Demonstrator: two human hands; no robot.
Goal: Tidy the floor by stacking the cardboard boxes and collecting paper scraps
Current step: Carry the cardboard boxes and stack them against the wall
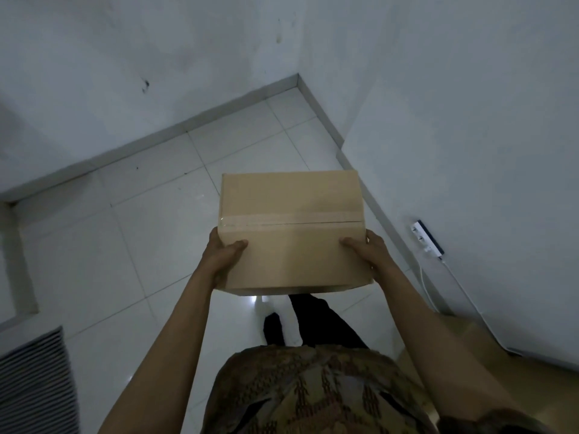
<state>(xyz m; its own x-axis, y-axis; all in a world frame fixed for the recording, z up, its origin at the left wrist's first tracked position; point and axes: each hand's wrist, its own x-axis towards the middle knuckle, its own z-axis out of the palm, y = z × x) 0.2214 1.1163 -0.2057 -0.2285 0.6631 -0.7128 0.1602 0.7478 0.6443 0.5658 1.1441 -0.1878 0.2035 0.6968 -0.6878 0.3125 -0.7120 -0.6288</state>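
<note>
Hands, left [224,260] and right [369,256], grip taped cardboard box [291,211] above floor [150,245].

Floor corner [266,126] ahead open; walls [454,104] bound it; power strip [427,238] right.

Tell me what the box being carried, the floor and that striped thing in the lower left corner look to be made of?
The box looks like plain brown cardboard, matte, its seam sealed with glossy clear tape. The floor seems to be glazed white tile: grout lines and a bright reflection show. The striped thing could be a ribbed mat or a slatted grille; the dim light leaves that open.
</note>
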